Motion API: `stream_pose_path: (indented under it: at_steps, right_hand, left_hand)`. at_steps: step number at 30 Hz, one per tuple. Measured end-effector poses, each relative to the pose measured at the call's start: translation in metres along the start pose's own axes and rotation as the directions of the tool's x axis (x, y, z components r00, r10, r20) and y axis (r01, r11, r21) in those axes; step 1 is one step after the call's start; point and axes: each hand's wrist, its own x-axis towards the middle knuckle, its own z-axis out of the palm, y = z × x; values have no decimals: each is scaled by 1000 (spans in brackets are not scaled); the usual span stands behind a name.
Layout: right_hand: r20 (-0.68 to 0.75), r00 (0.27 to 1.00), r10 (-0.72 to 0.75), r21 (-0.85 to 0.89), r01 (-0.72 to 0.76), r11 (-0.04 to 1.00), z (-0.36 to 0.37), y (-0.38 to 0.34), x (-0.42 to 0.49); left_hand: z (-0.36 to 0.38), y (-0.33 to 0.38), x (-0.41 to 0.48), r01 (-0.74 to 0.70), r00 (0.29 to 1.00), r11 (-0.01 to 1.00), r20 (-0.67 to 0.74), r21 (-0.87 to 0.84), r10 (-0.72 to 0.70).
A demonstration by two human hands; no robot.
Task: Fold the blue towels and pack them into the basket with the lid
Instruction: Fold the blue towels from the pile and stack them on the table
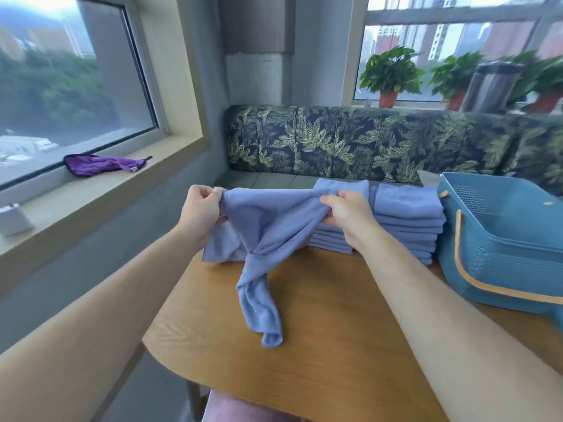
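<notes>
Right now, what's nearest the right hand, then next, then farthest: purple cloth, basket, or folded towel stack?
1. Folded towel stack, just behind the right hand.
2. Basket, to its right.
3. Purple cloth, far left on the windowsill.

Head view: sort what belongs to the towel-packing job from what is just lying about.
Job: unfolded blue towel, held by left hand and right hand; stack of folded blue towels; blue basket.
Lying about: purple cloth on the sill; potted plants; metal canister.
</notes>
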Motion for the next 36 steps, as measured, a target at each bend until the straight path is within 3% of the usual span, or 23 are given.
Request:
stream_pose_path:
  at_steps: [4,11,19,24,31,36]
  right_hand:
    - [-106,992,-62,74,70,995,-41,-51,-26]
    - [-186,969,-163,-129,140,982,-116,-116,-68]
    - [-266,936,-231,-119,206,971,-157,-175,-110]
    - [-61,982,-176,14,177,984,-185,-175,-129]
    - [-140,981,-136,134,154,979,-206,-149,-141]
    - [130,977,-167,228,134,964,-215,-139,-159]
  left_hand:
    - [-4,50,-15,-90,996,995,-5,-54,89]
    - [1,107,-47,-206,978,961,-9,-185,207]
    - [15,169,-89,-134,958,882,169,-453,233]
    - [15,178,-95,-148,904,888,305,-435,299]
    - [27,161,-94,-133,894,908,348,-397,283]
    - [32,153,-99,-122,898,912,348,-393,270]
